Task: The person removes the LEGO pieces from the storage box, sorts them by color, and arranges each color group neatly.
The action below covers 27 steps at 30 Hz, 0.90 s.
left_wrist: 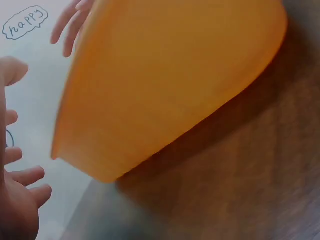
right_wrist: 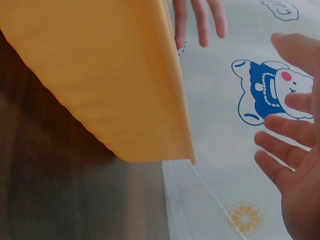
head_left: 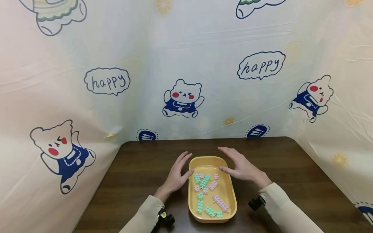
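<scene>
A yellow tray (head_left: 224,194) with rounded corners sits on the table, holding several mint-green and pink toy building bricks. Among them are a long pink brick (head_left: 220,204) at the right and a mint-green brick (head_left: 199,207) at the lower left. My left hand (head_left: 177,173) is beside the tray's left edge, fingers spread and nothing in its grasp, thumb near the rim. On the other side my right hand (head_left: 242,166) hovers with fingers apart, its thumb over the rim. Both wrist views show the tray's outer wall (left_wrist: 170,85) and loosely extended fingers (right_wrist: 285,130).
The dark wooden table (head_left: 140,184) extends around the tray to a rounded back edge. Behind and beside it hangs a pale curtain (head_left: 204,48) printed with bears. Black cameras (head_left: 166,217) are strapped on both wrists over light sleeves.
</scene>
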### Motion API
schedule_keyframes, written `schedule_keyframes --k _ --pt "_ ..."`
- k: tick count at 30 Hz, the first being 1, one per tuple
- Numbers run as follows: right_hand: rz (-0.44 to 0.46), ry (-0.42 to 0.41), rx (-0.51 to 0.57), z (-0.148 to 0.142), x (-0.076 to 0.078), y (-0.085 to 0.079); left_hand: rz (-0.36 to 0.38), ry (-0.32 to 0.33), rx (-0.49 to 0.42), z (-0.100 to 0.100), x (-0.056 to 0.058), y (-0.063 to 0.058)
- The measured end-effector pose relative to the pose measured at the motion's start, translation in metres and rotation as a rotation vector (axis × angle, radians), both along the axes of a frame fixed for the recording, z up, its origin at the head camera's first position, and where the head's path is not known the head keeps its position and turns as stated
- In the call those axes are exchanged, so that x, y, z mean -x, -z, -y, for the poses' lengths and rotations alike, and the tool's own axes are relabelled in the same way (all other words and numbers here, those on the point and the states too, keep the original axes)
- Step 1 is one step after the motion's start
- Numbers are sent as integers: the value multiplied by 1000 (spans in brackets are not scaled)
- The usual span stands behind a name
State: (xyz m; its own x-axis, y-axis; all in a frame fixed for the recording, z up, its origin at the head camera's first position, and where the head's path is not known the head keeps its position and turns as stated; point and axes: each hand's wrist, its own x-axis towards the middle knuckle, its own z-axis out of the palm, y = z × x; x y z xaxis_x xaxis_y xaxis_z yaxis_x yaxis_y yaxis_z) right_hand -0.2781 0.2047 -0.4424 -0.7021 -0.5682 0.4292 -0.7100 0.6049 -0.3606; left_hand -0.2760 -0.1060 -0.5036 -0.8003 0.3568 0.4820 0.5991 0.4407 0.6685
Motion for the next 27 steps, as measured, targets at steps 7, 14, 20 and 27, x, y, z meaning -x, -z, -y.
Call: schedule_keyframes --k 7,14,20,27 --pt "-9 -97 130 9 1 7 188 62 -163 -6 -5 14" --pt "57 -170 176 24 1 18 234 78 -166 -8 -12 22" --pt "109 -212 177 38 4 26 282 113 -211 -9 -28 3" --pt "120 -257 150 49 8 31 324 146 -222 -9 -28 -3"
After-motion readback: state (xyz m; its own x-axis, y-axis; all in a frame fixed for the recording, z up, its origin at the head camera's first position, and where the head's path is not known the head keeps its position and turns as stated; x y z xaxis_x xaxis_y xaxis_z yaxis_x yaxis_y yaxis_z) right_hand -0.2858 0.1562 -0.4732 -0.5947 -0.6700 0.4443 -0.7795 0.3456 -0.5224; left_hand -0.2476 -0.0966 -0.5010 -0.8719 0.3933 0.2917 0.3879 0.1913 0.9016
